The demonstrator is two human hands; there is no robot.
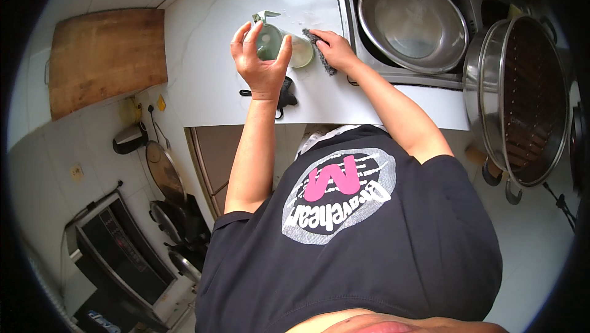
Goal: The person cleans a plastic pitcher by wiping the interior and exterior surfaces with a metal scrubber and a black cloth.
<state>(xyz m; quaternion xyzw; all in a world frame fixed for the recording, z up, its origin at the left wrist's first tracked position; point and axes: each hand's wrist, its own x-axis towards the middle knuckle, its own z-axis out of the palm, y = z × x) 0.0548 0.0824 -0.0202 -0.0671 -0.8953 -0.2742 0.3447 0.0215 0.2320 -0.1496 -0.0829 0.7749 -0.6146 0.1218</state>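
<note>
My left hand (260, 59) spans the round green top of a see-through container (302, 52), its fingers on one side and its thumb on the other. A pale green lever-like part (266, 15) sticks out beyond the fingers. The container's clear, cylindrical body reaches to the right of the thumb and looks tilted; whether its base rests on the counter is hard to tell. In my right hand (339, 49) is a dark grey scouring pad (324, 54), pressed flat under the fingers on the counter side, just right of the container and apart from it.
A small black strapped item (288, 94) lies below my left wrist on the white counter (207, 70). To the right, a steel basin (364, 15) sits in the sink (415, 78). Large steamer pots (502, 102) stand beyond it. A wooden board (108, 59) is at the left.
</note>
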